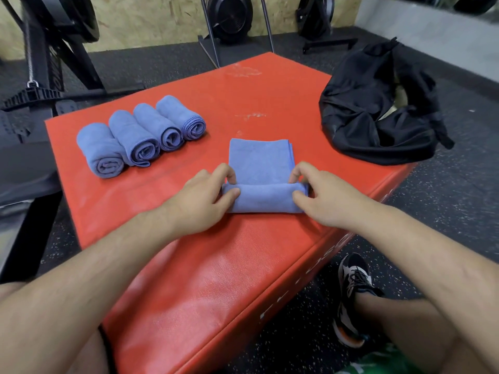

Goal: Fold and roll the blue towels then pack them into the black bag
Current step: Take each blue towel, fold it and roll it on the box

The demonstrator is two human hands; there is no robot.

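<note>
L hand (201,199) pinching left end of half-rolled blue towel (263,182), R hand (320,197) pinching right end, roll between both grips on red box (205,279), flat tail extends away, four rolled towels (137,134) far left, black bag (378,109) far right corner

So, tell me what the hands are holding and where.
The left hand and right hand grip the half-rolled blue towel at the roll's two ends.
</note>
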